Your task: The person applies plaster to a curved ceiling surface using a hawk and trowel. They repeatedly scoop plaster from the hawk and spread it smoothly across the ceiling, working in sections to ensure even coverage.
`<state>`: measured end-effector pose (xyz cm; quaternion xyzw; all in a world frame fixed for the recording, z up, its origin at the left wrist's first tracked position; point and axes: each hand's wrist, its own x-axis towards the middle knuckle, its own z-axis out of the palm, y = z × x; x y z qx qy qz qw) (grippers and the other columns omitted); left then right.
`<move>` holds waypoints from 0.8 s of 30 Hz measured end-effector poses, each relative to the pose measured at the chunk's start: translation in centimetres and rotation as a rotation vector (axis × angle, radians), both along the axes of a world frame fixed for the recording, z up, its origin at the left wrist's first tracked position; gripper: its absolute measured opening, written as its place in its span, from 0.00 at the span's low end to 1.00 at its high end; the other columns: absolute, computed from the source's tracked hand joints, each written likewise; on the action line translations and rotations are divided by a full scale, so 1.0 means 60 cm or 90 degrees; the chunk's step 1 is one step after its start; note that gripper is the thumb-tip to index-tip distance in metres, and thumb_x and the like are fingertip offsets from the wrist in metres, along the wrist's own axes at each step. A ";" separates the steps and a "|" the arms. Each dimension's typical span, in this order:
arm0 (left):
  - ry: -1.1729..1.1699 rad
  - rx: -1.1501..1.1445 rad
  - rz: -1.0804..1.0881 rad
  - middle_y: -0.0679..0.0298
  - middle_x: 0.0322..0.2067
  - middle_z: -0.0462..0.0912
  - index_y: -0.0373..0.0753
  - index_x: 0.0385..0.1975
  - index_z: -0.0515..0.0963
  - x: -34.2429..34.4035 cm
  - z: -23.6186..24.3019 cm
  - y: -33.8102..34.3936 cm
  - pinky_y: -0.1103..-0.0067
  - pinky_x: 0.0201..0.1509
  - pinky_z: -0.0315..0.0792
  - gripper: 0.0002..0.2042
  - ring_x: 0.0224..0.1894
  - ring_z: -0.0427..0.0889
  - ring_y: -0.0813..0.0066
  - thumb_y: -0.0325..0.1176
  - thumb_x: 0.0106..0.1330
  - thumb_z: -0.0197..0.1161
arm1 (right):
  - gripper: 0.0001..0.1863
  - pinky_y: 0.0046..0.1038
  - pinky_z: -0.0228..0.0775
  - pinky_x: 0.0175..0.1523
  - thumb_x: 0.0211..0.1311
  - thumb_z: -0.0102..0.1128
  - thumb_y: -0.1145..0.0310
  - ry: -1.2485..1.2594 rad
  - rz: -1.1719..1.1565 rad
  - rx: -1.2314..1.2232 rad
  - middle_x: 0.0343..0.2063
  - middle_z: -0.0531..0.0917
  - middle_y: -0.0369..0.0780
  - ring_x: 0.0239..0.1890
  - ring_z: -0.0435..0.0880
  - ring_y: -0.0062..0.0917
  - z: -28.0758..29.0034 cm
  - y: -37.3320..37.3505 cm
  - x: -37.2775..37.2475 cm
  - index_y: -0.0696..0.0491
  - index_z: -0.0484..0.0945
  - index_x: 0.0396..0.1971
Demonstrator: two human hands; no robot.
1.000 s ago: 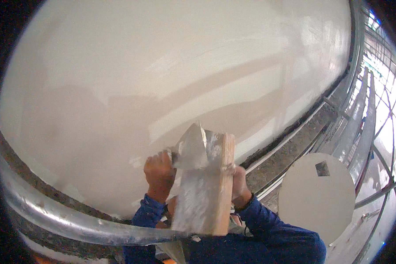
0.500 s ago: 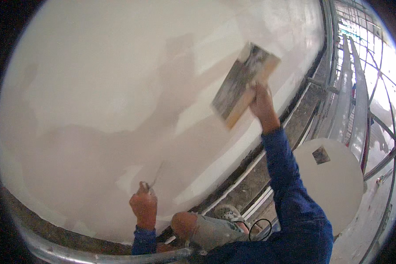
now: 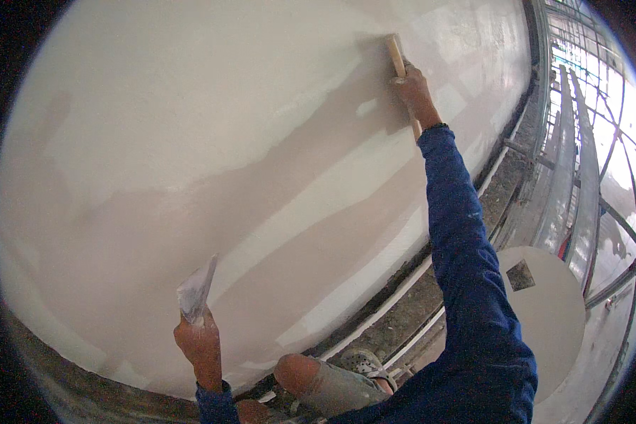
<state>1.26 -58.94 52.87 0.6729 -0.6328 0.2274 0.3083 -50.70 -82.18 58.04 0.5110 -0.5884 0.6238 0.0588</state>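
My right hand point(image 3: 415, 95) stretches up and to the right, closed round the wooden-edged back of a wide plastering trowel point(image 3: 396, 55). Seen nearly edge-on, the trowel lies against the pale wall point(image 3: 191, 120), its blade mostly hidden. Down at the lower left, my left hand point(image 3: 199, 346) grips a putty knife point(image 3: 196, 288) by its handle, which my fingers cover. Whitish paste coats the knife's blade, which points upward in front of the wall. Damp-looking beige bands and lighter streaks run slantwise over the wall between my hands.
Right of my arm stands a round pale surface point(image 3: 544, 314) with a dark square point(image 3: 520, 275) on it. Long metal planks point(image 3: 560, 184) and scaffold poles point(image 3: 618, 226) run up the right side. A dirty ledge point(image 3: 396, 325) follows the wall's foot, beside my shoe point(image 3: 364, 364).
My right hand has moved up, and the trowel has turned from showing its broad face to nearly edge-on against the wall. My left hand has shifted left, and the knife's paste-covered blade now shows.
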 end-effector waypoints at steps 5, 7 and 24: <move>0.169 0.056 -0.068 0.51 0.16 0.76 0.28 0.19 0.73 -0.034 0.003 0.022 0.72 0.23 0.66 0.11 0.18 0.76 0.62 0.32 0.49 0.60 | 0.37 0.33 0.59 0.51 0.35 0.59 0.66 0.212 -0.066 -0.049 0.46 0.66 0.52 0.47 0.67 0.40 -0.019 0.027 0.148 0.66 0.58 0.48; 0.135 0.004 -0.111 0.51 0.16 0.76 0.28 0.18 0.73 -0.025 -0.006 0.021 0.73 0.23 0.66 0.11 0.18 0.76 0.64 0.33 0.49 0.60 | 0.37 0.34 0.56 0.53 0.34 0.60 0.66 0.193 -0.004 -0.106 0.49 0.62 0.54 0.52 0.61 0.42 -0.034 0.049 0.247 0.65 0.58 0.48; 0.286 -0.022 -0.183 0.52 0.25 0.78 0.27 0.27 0.75 -0.036 0.013 0.033 0.76 0.34 0.68 0.11 0.28 0.78 0.66 0.28 0.46 0.61 | 0.26 0.34 0.66 0.38 0.41 0.53 0.69 0.278 -0.253 -0.238 0.34 0.71 0.52 0.33 0.72 0.43 0.032 0.026 0.042 0.66 0.62 0.43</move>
